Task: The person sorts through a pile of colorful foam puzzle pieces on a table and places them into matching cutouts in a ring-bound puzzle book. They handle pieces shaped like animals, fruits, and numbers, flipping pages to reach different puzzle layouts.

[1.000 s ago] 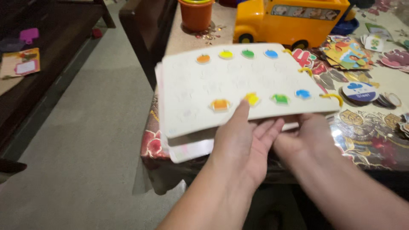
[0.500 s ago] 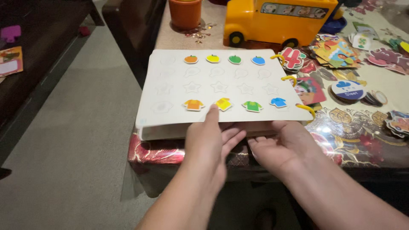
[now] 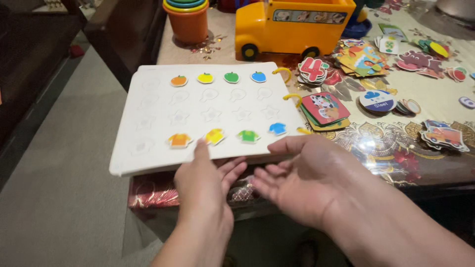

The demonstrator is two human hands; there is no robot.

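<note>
White and stiff, the activity book (image 3: 198, 118) lies flat in the middle left of the frame, at the near edge of the desk (image 3: 420, 163), its left side jutting past the edge. My left hand (image 3: 205, 185) takes it at the near edge: thumb on top beside the yellow shirt piece (image 3: 214, 136), fingers spread loosely under the edge. My right hand (image 3: 302, 178) is just right of it, palm turned up and open, fingers apart, thumb lying along the page's lower right edge; that grip pinches nothing. Orange, yellow, green and blue fruit pieces sit along the top row, with shirts of the same colours on the bottom one. Yellow rings (image 3: 292, 98) bind the book's right side. A yellow toy bus (image 3: 292, 24) stands at the top centre, an orange cup stack (image 3: 187, 20) to its left, and picture cards (image 3: 325, 110) scatter across the right.
</note>
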